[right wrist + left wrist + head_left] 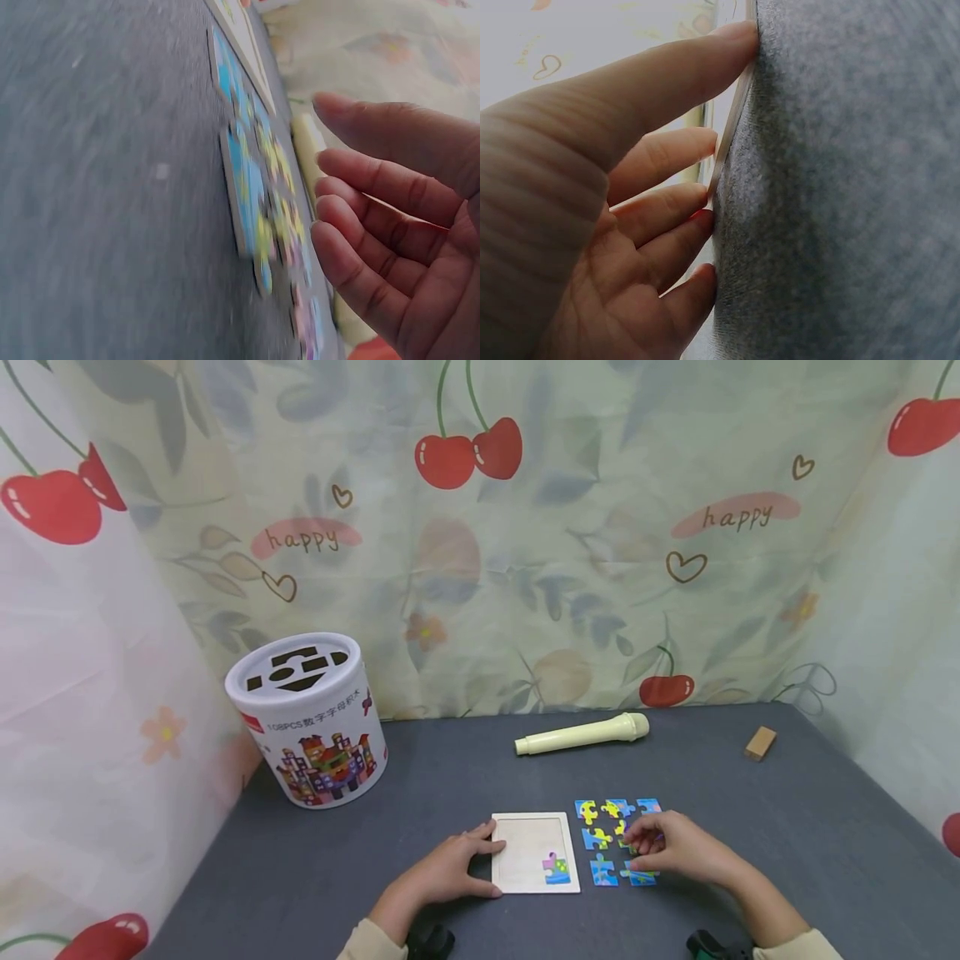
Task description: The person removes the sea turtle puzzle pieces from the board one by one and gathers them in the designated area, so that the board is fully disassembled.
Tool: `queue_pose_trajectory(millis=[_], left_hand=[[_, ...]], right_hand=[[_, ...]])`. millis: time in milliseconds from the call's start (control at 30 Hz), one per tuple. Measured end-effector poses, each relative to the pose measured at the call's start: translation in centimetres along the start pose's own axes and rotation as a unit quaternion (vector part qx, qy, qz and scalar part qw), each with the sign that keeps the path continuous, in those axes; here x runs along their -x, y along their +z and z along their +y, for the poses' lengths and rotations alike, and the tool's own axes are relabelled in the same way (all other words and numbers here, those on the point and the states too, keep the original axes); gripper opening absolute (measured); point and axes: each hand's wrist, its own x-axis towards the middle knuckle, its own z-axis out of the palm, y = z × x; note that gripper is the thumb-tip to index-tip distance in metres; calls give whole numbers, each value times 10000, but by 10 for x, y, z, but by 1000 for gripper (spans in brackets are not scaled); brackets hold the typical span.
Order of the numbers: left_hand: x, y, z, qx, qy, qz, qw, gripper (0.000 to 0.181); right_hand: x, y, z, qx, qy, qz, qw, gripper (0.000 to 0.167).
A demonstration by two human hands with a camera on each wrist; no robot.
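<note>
A pale wooden puzzle tray [517, 852] lies on the dark table, with joined puzzle pieces [557, 868] in its lower right corner. My left hand [453, 865] rests along the tray's left side; thumb and fingertips touch its edge, fingers fairly straight. To the tray's right, several loose blue and yellow puzzle pieces [603, 871] lie in rows. Over the right part of these rows hovers my right hand [678, 846], hiding some of them. In the right wrist view its fingers [375, 176] are loosely bent and hold nothing, apart from the pieces [244, 191].
A cream toy microphone [581, 733] lies behind the pieces. A white lidded bucket [311, 727] stands at the back left, and a small wooden block [761, 743] lies at the back right. Printed curtains [525, 610] hang behind and beside the table.
</note>
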Motion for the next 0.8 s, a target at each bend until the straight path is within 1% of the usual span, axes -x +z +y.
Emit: queue_pose_trajectory(millis=[100, 200, 367, 433, 533, 633, 800], left_hand=[[0, 0, 0, 5, -13, -4, 10000, 64], [1, -1, 0, 11, 23, -1, 10000, 64], [2, -1, 0, 15, 67, 1, 10000, 64], [1, -2, 0, 24, 63, -3, 10000, 64], [1, -1, 0, 36, 38, -6, 10000, 64], [1, -1, 0, 15, 16, 0, 10000, 63], [0, 0, 0, -34, -24, 12, 10000, 64]], right_hand=[[-7, 5, -7, -197, -192, -163, 9995, 28], [-15, 12, -15, -337, -258, -332, 9985, 28], [-28, 22, -26, -373, -395, -463, 9975, 28], [-33, 25, -30, -358, -411, -520, 9972, 28], [-40, 28, -34, -345, -314, -643, 9968, 28], [-46, 31, -38, -420, -310, -751, 9958, 29], [-53, 36, -43, -466, -313, -815, 9951, 30]])
